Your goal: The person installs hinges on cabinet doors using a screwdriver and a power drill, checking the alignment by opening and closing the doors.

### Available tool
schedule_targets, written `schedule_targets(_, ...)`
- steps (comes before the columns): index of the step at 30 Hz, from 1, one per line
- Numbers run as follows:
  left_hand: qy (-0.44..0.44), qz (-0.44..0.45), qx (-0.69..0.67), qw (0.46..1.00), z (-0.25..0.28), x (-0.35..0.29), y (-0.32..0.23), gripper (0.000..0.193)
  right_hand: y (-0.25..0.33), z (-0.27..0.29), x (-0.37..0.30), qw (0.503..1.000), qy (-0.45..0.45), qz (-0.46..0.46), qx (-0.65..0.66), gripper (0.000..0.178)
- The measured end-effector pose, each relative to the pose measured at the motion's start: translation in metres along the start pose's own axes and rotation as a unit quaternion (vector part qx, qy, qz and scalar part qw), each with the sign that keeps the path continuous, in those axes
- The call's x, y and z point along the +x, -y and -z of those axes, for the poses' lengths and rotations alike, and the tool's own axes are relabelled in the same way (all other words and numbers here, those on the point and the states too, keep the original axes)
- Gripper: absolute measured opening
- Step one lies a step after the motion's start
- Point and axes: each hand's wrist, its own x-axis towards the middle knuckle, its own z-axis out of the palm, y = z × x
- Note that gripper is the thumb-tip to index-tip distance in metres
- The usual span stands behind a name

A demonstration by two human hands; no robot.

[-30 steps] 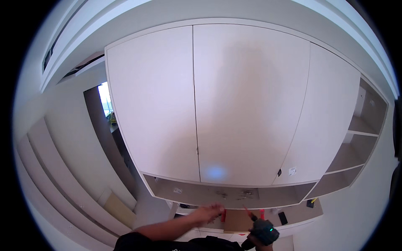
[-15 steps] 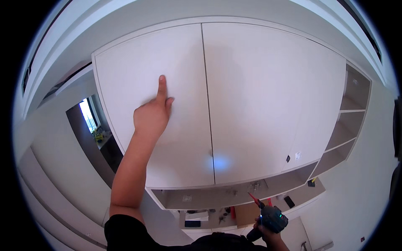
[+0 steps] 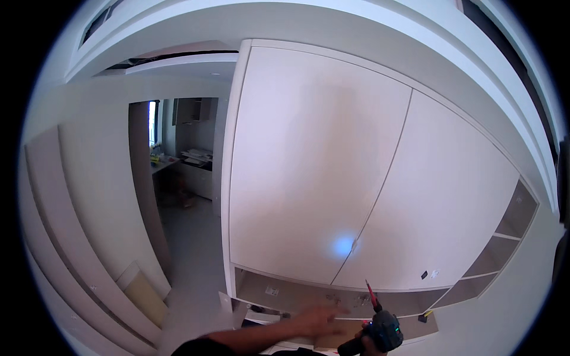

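My right hand (image 3: 371,345) grips a dark cordless drill (image 3: 387,330) at the lower middle. Its long red-shanked bit (image 3: 372,296) points up toward the cabinet and appears apart from it. My left hand (image 3: 320,320) reaches in from the left, low down beside the drill; motion smears its fingers, and nothing can be made out in them. Before me is a pale wall cabinet with a left door (image 3: 309,166) and a right door (image 3: 445,184), both closed. A bluish light spot falls on the left door near the lower part of the gap.
An open shelf (image 3: 309,296) with small clear packets runs below the doors. Side compartments (image 3: 499,255) stand at the right. Farther down is a counter with cardboard (image 3: 338,333). Long panels (image 3: 44,178) lean at the left, near a doorway to another room.
My left hand has left the left door, where its index finger pointed, and dropped beside the drill. The view has swung left, showing more of the doorway. The drill remains in my right hand.
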Motion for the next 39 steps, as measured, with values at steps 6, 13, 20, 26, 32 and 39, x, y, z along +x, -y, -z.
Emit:
schedule_targets(6, -0.107, -0.12, -0.072, 0.984, -0.005, -0.042, -0.029, 0.088, -0.029, -0.022, 0.006, 0.979, 0.085, -0.18, 0.049, 0.052)
schedule_targets(13, -0.261, -0.079, -0.049, 0.961, -0.005, -0.074, -0.026, 0.077, -0.051, -0.019, 0.028, 0.888, 0.205, 0.05, -0.41, 0.056)
schedule_targets(20, -0.341, -0.125, -0.067, 0.929, -0.026, -0.095, 0.011, 0.062, -0.01, -0.067, 0.025, 0.947, 0.232, -0.093, -0.202, 0.056)
schedule_targets(26, -0.382, -0.135, 0.004, 0.914, -0.026, -0.085, 0.024, 0.076, 0.035, -0.107, 0.021, 0.943, 0.253, -0.064, -0.205, 0.059)
schedule_targets(32, -0.448, -0.197, -0.036, 0.872, -0.037, -0.069, 0.049, 0.048, 0.046, -0.095, 0.032, 0.904, 0.329, 0.075, -0.263, 0.065)
schedule_targets(39, -0.353, -0.043, -0.3, 0.886, -0.103, -0.101, 0.087, 0.022, 0.002, -0.029, 0.078, 0.919, 0.217, 0.113, -0.308, 0.037)
